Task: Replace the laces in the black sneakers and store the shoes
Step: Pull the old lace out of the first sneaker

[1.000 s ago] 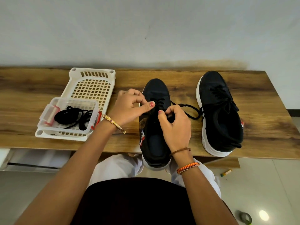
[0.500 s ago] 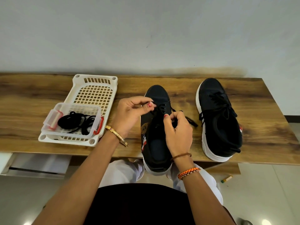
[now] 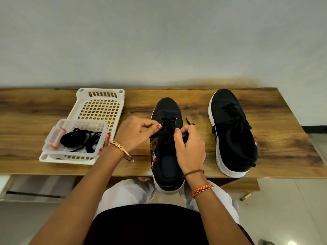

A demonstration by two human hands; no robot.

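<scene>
Much of the near sneaker [image 3: 166, 156] is covered by our hands, so we cannot make out the upper eyelets or how the lace [image 3: 189, 122] runs beneath the fingers; its heel juts past the front edge of the table [image 3: 283, 131], toward six o'clock. Our right hand [image 3: 190, 147] is curled and pinches the lace, whose frayed end pokes out at one o'clock from the knuckles. Our left hand [image 3: 136, 133] is curled at the shoe's nine o'clock side, thumb and forefinger pressed together — whether a strand lies between them we cannot tell. The second sneaker [image 3: 233, 133], at three o'clock, is black knit cloth on a thick white rubber sole, loosely laced. At nine o'clock stands a cream plastic basket [image 3: 100, 103] with a square-holed lattice floor, and in its near end a clear box [image 3: 76, 138] with red clasps holding coiled black laces [image 3: 81, 138] — their count is hard to judge. The tabletop is dark-grained wood veneer.
</scene>
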